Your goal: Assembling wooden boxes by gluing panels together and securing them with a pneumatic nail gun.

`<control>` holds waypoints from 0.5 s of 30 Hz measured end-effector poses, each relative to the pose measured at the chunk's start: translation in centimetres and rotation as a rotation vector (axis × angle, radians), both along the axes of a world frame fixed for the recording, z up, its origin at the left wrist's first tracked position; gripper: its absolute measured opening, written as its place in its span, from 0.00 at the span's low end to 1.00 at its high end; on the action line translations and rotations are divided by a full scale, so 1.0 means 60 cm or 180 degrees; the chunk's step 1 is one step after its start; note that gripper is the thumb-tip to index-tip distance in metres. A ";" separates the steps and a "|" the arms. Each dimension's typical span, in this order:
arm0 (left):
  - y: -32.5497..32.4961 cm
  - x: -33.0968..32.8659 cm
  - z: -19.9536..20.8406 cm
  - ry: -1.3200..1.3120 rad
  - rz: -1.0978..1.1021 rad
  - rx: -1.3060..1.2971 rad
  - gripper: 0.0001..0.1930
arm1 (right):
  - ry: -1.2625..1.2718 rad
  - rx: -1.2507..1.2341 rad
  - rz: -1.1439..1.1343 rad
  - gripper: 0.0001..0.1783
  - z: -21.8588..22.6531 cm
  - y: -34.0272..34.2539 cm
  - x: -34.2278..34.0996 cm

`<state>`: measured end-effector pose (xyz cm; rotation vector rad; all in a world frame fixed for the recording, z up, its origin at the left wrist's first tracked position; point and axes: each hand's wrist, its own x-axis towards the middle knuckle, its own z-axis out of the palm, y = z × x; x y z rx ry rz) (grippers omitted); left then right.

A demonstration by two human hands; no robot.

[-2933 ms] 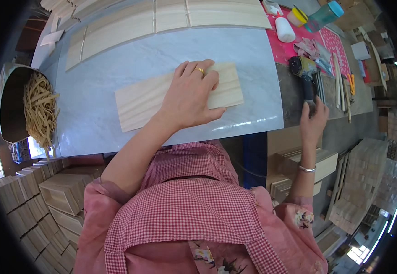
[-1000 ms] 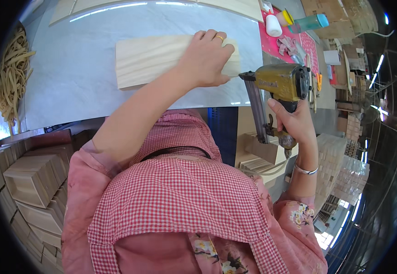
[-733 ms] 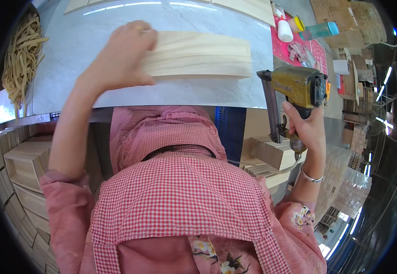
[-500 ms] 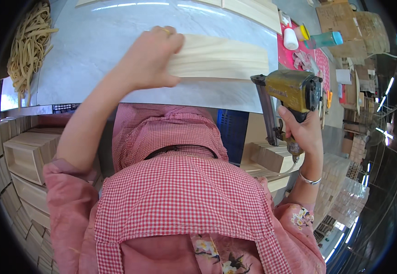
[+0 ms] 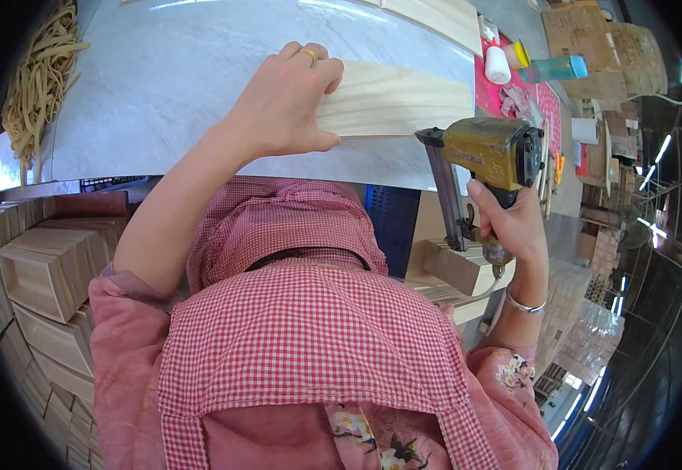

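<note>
A long pale wooden board (image 5: 404, 98) lies on the marbled work table (image 5: 161, 86). My left hand (image 5: 290, 102) grips its left end, fingers at the far edge and thumb at the near edge. In my right hand (image 5: 513, 223) is a yellow-and-black pneumatic nail gun (image 5: 486, 153), held by its handle with the hose end downward. Its nose sits by the near right part of the board; whether it touches the wood I cannot tell.
Tan strips (image 5: 39, 86) lie heaped at the table's left end. Further boards (image 5: 443, 23) rest along the far edge. A white bottle (image 5: 498, 66) and a teal bottle (image 5: 554, 69) stand at the right. Wooden boxes (image 5: 43, 270) are stacked lower left, and wooden pieces (image 5: 458, 266) below the nail gun.
My left hand has moved to the right, and the board has shifted right with it. The nail gun in my right hand has come slightly left, toward the board.
</note>
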<state>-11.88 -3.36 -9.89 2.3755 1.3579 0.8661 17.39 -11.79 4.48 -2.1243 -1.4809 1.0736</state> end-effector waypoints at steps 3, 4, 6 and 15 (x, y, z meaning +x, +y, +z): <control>0.000 0.002 -0.003 -0.0053 0.0021 0.0000 0.25 | 0.0025 -0.0077 -0.0052 0.13 0.003 0.001 -0.002; 0.000 0.002 -0.004 -0.0064 0.0025 0.0004 0.25 | 0.0002 -0.0104 -0.0028 0.13 0.005 0.003 -0.002; 0.000 0.001 -0.005 -0.0090 0.0034 0.0016 0.25 | -0.0048 -0.0157 0.0020 0.13 0.009 0.008 -0.003; -0.006 -0.021 -0.020 -0.0384 -0.0067 0.0065 0.25 | -0.0206 -0.0118 0.0173 0.13 0.018 0.011 -0.019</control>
